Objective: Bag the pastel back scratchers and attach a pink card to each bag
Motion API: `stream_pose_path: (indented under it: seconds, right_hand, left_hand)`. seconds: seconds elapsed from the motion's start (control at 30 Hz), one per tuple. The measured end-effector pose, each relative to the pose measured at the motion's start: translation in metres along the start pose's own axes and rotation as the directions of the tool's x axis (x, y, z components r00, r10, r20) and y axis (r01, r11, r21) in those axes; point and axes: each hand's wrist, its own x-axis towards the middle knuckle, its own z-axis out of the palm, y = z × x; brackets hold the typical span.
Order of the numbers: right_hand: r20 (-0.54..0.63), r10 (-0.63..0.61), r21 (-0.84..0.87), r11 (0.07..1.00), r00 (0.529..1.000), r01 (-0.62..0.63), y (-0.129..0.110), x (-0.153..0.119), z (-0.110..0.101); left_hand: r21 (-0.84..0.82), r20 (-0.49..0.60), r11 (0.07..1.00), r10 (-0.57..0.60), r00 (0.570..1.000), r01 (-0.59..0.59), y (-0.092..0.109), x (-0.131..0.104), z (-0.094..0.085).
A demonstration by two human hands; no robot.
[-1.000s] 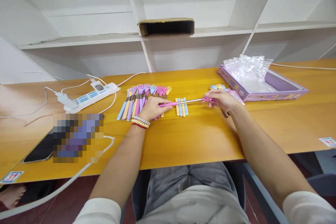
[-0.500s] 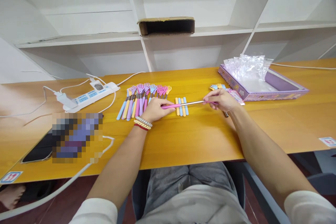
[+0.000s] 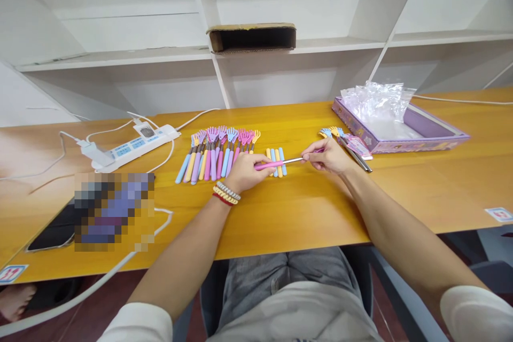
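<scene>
My left hand (image 3: pixel 249 171), with bracelets at the wrist, is closed round the pink handle of a stick with a metal rod (image 3: pixel 292 160). The rod's other end is pinched in my right hand (image 3: pixel 325 156), whose fingers mostly hide the pink tip. Beneath the rod lie several yellow and blue handles (image 3: pixel 279 170) side by side. Left of them, several hand-shaped scratchers (image 3: pixel 207 164) in blue, yellow, purple and pink lie in a row. Behind my right hand are yellow and blue hand-shaped heads (image 3: pixel 332 132) and dark metal rods (image 3: pixel 356 156).
A purple box (image 3: pixel 420 145) holding clear plastic bags (image 3: pixel 379 101) stands at the right, a pink packet (image 3: pixel 358 145) beside it. At the left are a power strip (image 3: pixel 138 145), white cables and a black phone (image 3: pixel 52 227). A cardboard box (image 3: pixel 253 38) sits on the shelf.
My hands have come closer together, so less of the metal rod shows between them. The dark rods beside my right hand are now more exposed.
</scene>
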Motion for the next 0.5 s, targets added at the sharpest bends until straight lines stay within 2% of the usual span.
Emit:
stream_pose_path:
  seconds: [0.23,0.33,0.5]
  right_hand:
    - [0.026,-0.052,-0.074,0.996,0.998,0.054,-0.004,-0.001,0.003]
    - [0.11,-0.008,-0.08,0.997,0.994,0.017,-0.009,-0.002,0.004]
    - [0.273,0.067,-0.031,0.998,0.96,-0.061,-0.011,-0.004,0.005]
  left_hand:
    - [0.0,0.008,1.0,0.016,1.0,-0.016,-0.003,0.002,-0.006]
    - [0.001,0.014,1.0,0.011,1.0,-0.011,-0.009,0.002,-0.017]
    - [-0.012,0.086,0.999,-0.045,0.995,0.046,-0.017,0.002,-0.027]
